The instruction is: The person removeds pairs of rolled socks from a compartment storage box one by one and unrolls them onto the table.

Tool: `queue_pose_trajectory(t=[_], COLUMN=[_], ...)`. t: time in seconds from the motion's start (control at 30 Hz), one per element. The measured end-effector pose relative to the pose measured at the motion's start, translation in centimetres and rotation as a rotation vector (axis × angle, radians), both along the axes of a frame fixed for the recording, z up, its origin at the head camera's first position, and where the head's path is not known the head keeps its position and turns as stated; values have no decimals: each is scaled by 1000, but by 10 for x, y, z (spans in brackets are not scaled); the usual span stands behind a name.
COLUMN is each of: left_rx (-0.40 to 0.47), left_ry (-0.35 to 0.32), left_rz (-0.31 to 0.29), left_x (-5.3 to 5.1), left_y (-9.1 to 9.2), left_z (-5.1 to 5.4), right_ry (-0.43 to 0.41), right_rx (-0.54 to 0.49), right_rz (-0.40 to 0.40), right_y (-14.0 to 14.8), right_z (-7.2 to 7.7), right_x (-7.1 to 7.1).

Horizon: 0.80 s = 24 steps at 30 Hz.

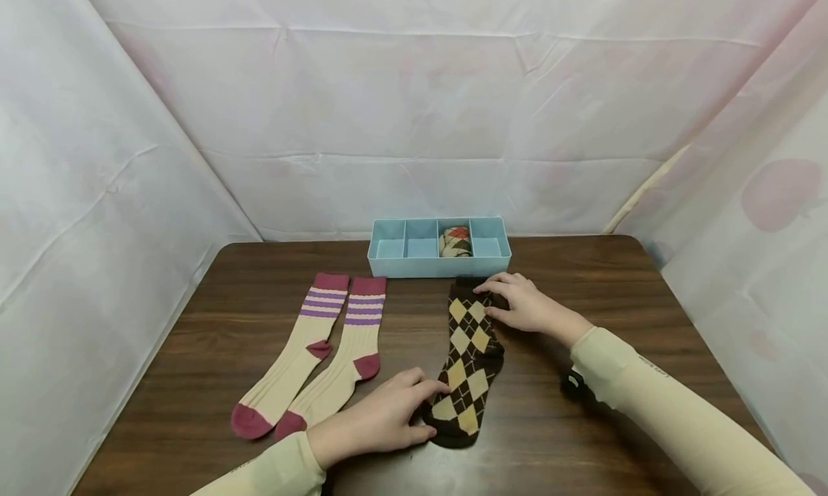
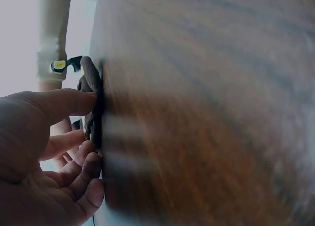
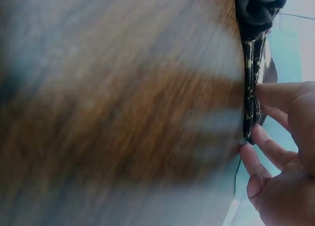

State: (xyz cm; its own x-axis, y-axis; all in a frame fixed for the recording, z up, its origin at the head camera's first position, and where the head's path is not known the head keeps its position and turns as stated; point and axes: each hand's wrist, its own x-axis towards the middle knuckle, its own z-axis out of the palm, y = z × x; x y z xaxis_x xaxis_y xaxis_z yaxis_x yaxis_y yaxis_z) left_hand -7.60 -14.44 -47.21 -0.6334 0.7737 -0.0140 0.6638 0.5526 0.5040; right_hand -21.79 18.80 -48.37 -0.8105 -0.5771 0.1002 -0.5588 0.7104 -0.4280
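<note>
As hands (image 1: 396, 413) (image 1: 522, 305) touch a sock (image 1: 464, 359), the tray (image 1: 420, 267) holds — one roll (image 1: 456, 243).

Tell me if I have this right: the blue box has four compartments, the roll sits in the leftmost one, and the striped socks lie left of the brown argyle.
One slip: the roll sits in the third compartment from the left of the blue box, as the head view shows. The rest stands.
</note>
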Motion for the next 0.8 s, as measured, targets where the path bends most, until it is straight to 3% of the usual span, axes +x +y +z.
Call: queue_pose_trajectory(t=[0.3,0.53,0.8], left_rx=[16,46,-12], left_ry=[-13,-39,24], left_rz=[26,68,99], left_x=[5,11,20], left_y=[1,6,13], left_z=[-1,-2,1], right_ry=[-23,-38,-228], right_rx=[-25,-66,-146], right_rz=[-40,9,-26], right_y=[-5,-5,-4], right_z=[1,2,1], right_x=[3,-3,-7])
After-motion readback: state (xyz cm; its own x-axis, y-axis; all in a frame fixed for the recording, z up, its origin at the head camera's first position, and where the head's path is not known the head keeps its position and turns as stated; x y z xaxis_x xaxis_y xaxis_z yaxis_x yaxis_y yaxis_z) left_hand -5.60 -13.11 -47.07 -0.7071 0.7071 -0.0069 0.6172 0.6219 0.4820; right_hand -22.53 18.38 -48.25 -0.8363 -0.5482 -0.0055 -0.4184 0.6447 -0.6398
